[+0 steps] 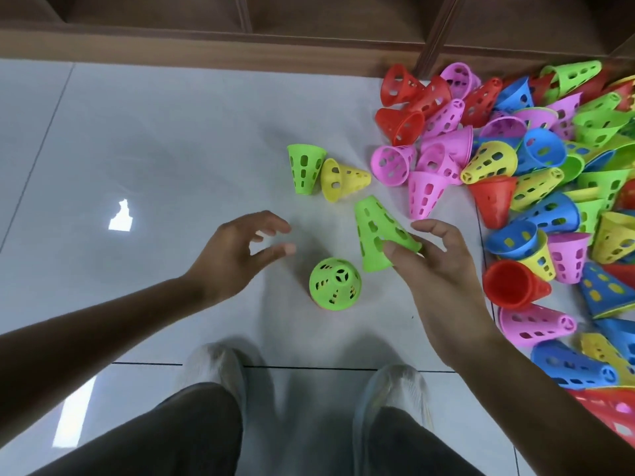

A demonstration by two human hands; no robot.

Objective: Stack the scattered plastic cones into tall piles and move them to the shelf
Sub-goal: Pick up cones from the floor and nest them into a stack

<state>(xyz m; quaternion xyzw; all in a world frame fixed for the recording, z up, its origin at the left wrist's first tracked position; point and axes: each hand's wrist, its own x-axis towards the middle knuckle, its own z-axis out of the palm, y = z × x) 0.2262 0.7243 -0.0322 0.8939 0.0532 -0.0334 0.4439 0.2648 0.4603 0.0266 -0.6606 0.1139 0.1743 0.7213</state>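
Observation:
My right hand (436, 266) pinches the wide rim of a green perforated cone (376, 231), which tilts with its narrow end up and away from me. Just below it, a second green cone (335, 282) stands upright on the white floor. My left hand (237, 249) hovers to the left of that upright cone, fingers spread and holding nothing. Farther off lie another green cone (305, 168) and a yellow cone (342, 180), both on their sides. A big heap of red, pink, blue, yellow and green cones (536, 187) covers the floor at the right.
The brown wooden shelf (213, 36) runs along the top of the view, its base meeting the floor. My two white shoes (214, 376) and dark trouser legs fill the bottom middle. White glossy floor tiles (120, 149) stretch to the left.

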